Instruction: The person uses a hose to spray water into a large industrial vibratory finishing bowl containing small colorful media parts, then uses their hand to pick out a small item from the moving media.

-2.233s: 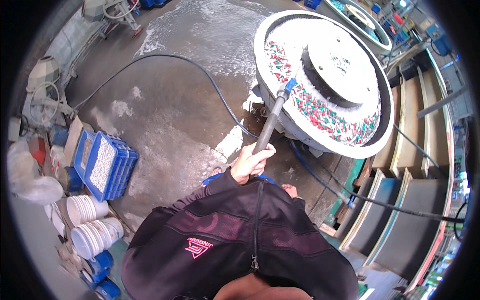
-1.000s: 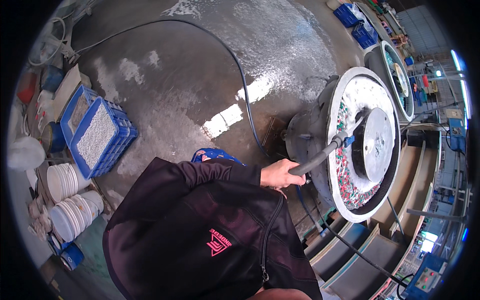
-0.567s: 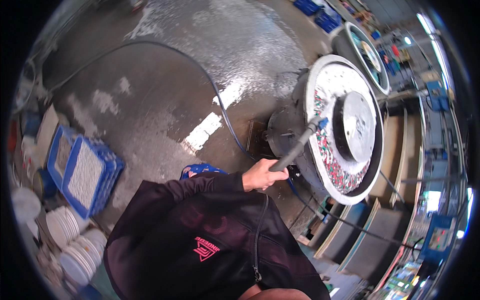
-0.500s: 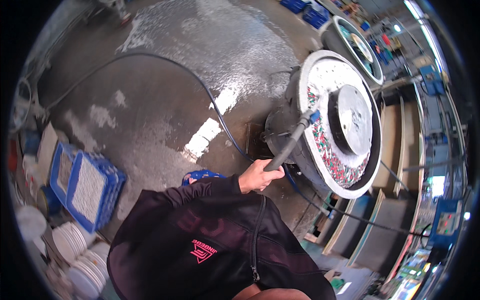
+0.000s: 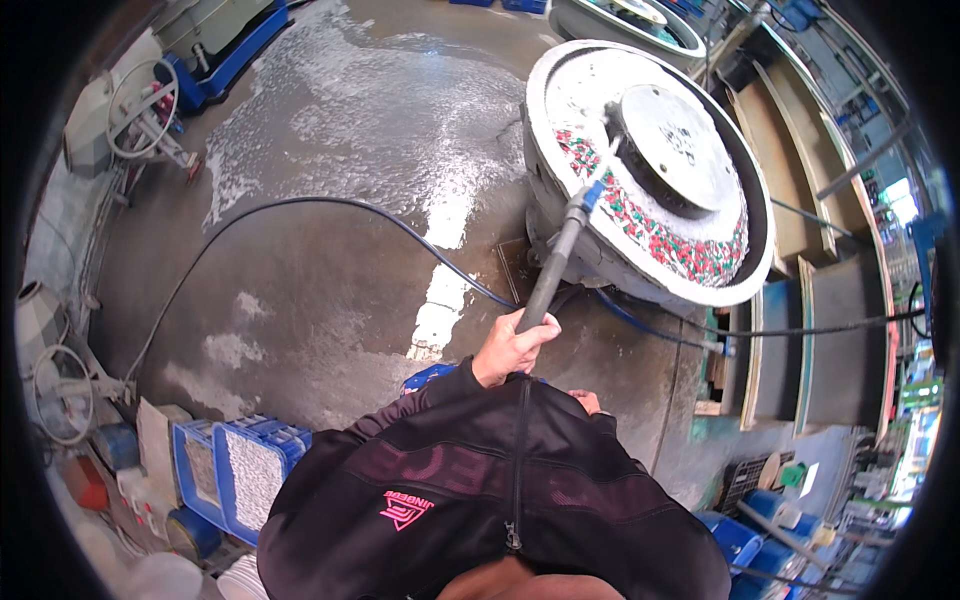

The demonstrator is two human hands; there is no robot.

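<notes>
My left hand (image 5: 513,347) is closed round the lower end of a grey spray pipe (image 5: 556,262) with a blue nozzle tip (image 5: 594,192). The pipe slants up and to the right over the rim of a round whitish tub (image 5: 560,150). A thin white jet of water leaves the nozzle toward the tub's raised round hub (image 5: 672,130). Red, green and white small pieces (image 5: 665,237) lie in the ring around the hub, with white foam on the far side. My right hand (image 5: 585,402) shows only in part beside my jacket; its fingers are mostly hidden.
A dark hose (image 5: 330,200) curves over the wet floor. Blue crates (image 5: 255,470) of whitish granules stand at lower left, below machines with handwheels (image 5: 143,108). Wooden-sided troughs (image 5: 780,340) stand on the right, and a second round tub (image 5: 640,25) behind the first.
The view has turned, so the tub sits higher and the left-side machines show. A water jet is now visible at the nozzle, and part of my right hand has come into view.
</notes>
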